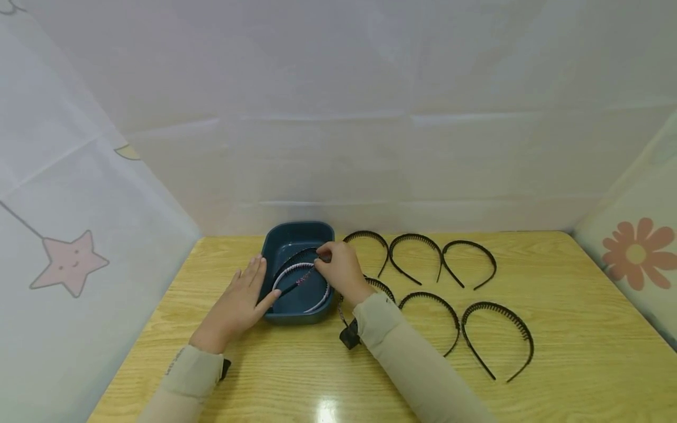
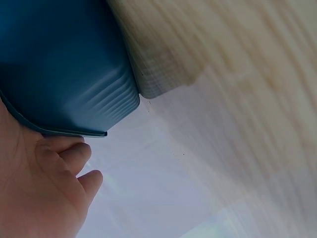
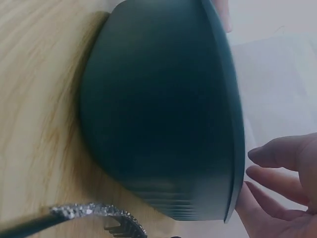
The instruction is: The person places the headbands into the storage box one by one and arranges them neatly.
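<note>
A blue plastic basin [image 1: 298, 319] stands on the table with several headbands inside, among them a white toothed headband [image 1: 288, 267] and a black one. Along the basin's left side lies my left hand [image 1: 240, 299], fingers straight against the rim, thumb reaching over the front left. My right hand [image 1: 341, 267] is at the right rim, thumb and fingertips pinching a headband with pink beads [image 1: 304, 277] that slants across the white one. In the right wrist view, the right fingers [image 3: 275, 151] curve at the rim; the basin wall hides the headband there.
Right of the basin, several black toothed headbands [image 1: 497, 305] lie in two rows on the wooden table [image 1: 571, 329]. A sparkly headband [image 3: 89, 210] lies close beside the basin, under the right forearm. White cloth walls [image 1: 338, 147] rise behind and at both sides.
</note>
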`<state>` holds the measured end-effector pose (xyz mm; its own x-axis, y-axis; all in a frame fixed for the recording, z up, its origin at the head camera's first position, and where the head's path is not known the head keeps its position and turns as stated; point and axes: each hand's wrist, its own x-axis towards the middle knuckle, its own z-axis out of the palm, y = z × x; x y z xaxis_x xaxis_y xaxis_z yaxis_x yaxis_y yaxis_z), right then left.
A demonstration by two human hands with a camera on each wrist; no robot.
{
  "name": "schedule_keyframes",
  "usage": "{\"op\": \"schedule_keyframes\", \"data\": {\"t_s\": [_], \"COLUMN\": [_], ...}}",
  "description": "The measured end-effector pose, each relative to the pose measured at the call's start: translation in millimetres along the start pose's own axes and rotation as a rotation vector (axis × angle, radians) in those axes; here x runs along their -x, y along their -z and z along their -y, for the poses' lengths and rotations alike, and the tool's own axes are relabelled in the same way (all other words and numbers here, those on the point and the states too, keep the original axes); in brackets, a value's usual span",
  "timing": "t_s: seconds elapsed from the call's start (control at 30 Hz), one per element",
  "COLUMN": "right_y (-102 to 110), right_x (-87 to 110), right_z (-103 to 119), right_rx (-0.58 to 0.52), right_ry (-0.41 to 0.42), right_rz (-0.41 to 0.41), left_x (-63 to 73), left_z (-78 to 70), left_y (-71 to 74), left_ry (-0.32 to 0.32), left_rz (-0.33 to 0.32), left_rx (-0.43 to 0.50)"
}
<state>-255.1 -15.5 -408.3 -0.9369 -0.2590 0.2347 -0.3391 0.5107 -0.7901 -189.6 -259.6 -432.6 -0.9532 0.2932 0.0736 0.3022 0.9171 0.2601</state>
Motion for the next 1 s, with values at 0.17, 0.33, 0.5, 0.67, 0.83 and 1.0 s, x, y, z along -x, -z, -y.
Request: {"op": "schedule_keyframes", "data": {"t_s": [0.17, 0.33, 0.5, 0.67, 0.83, 1.0], "right_y": [5.9, 17.5, 32.3, 48.4, 67.4, 91.5], "right_x": [9.4, 18.6, 24.9, 30.5, 36.8, 45.0], "right_z": [0.7, 0.2, -5.4, -14.7, -23.1, -30.6], "right_rx": [-0.063, -0.109, -0.101, -0.080, -0.022, 0.080], "right_ry": [0.033, 0.046, 0.079, 0.120, 0.140, 0.170], "right_rz": [0.015, 0.015, 0.005, -0.030, -0.050, -0.024], "left_x": [0.3, -0.7, -1.4, -1.0, -0.2, -0.9], "left_z": [0.1, 0.8, 1.8, 2.6, 3.0, 2.8], "left_y": [-0.2, -1.0, -1.6, -2.2, -3.3, -3.7], "left_ry": [-0.001, -0.005, -0.004, -0.001, -0.001, -0.004], "left_rz": [-0.002, -0.009, -0.010, -0.007, -0.012, -0.017], "left_rx": [0.007, 0.007, 0.008, 0.004, 0.004, 0.003]}}
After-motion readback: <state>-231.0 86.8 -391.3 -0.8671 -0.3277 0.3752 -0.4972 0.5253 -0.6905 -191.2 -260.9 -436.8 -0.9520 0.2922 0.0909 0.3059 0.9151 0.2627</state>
